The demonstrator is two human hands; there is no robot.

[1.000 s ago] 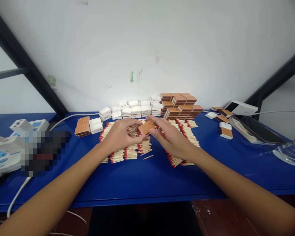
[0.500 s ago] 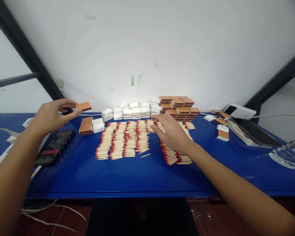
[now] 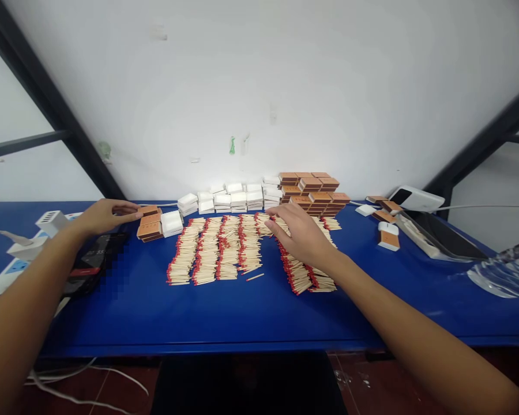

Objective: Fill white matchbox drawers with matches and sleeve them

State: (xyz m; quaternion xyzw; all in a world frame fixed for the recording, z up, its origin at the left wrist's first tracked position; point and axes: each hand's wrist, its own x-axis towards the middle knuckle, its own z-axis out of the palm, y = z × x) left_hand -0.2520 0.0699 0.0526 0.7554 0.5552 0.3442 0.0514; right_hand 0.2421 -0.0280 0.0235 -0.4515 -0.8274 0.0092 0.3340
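Note:
My left hand (image 3: 106, 217) reaches to the left end of the blue table. Its thumb and fingertips close around a brown matchbox (image 3: 149, 210), which sits low at the back of a small pile of matchboxes (image 3: 150, 229). Right beside that pile lies a white stack of match trays (image 3: 172, 223). Over the rows of red-tipped matches on the right (image 3: 294, 271) my right hand (image 3: 303, 235) rests, palm down, with fingers stretched and slightly apart. Whether it touches the matches beneath is hidden. More rows of matches (image 3: 206, 251) lie to its left.
White trays (image 3: 237, 199) line the wall, with stacked brown matchboxes (image 3: 313, 193) to their right. A phone (image 3: 90, 259) and a power strip (image 3: 19, 265) lie left. Loose boxes (image 3: 388, 237), a white device (image 3: 415, 199) and clear plastic (image 3: 501, 271) lie right. One match (image 3: 255, 277) lies apart.
My left hand has lowered the matchbox from the air onto the pile at the left. My right hand has stayed over the matches. The view has shifted slightly.

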